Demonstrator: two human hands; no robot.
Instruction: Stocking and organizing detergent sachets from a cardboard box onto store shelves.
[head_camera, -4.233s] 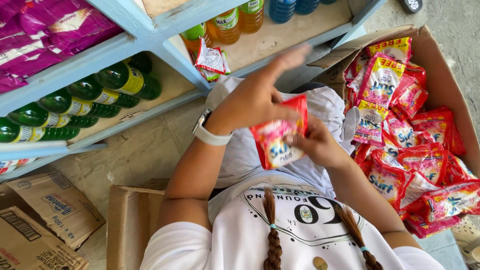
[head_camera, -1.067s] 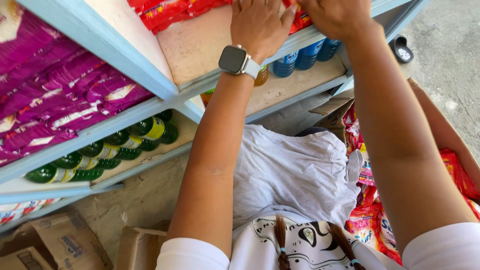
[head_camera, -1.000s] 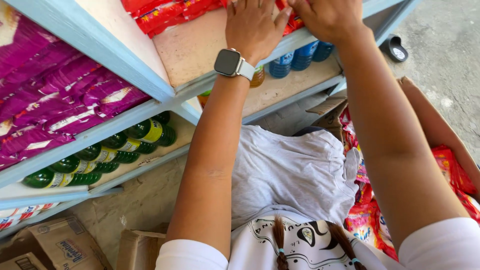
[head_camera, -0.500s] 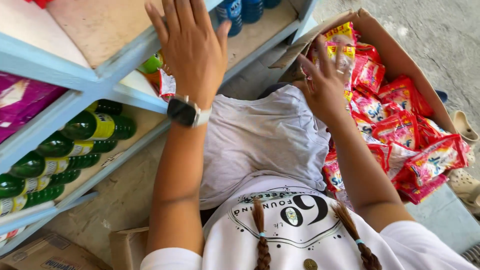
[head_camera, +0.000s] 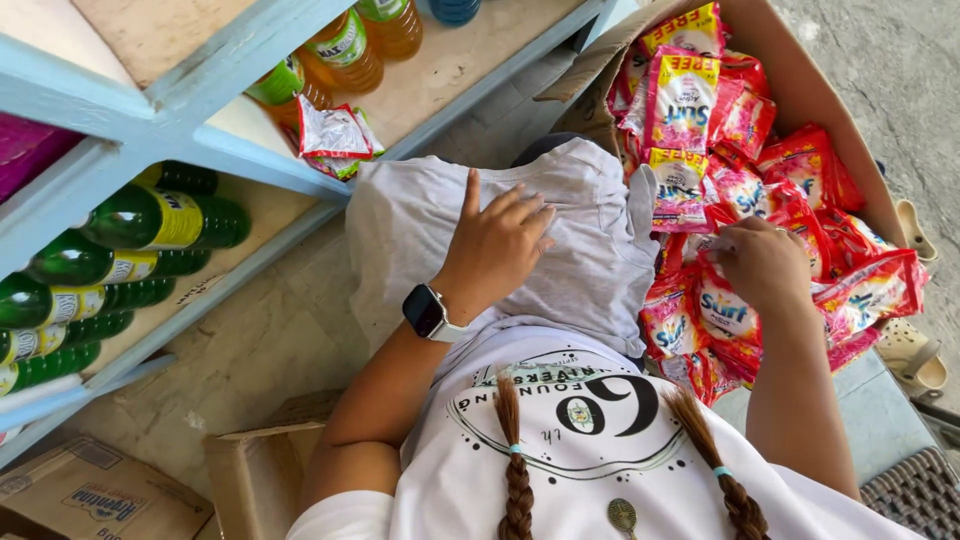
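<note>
A cardboard box (head_camera: 800, 90) is being used as the reference point here. Glossy red and pink sachets (head_camera: 730, 150), crinkly with yellow bands on some, are being piled inside it. The right hand (head_camera: 762, 262) is being pressed down into that pile, fingers curled on a sachet, though a proper grip can't be confirmed. Left of the box, the left hand (head_camera: 495, 240) is being rested open on pale grey fabric (head_camera: 590, 250). Further left, green bottles (head_camera: 150, 225) are being stored on a light blue shelf (head_camera: 250, 160).
</note>
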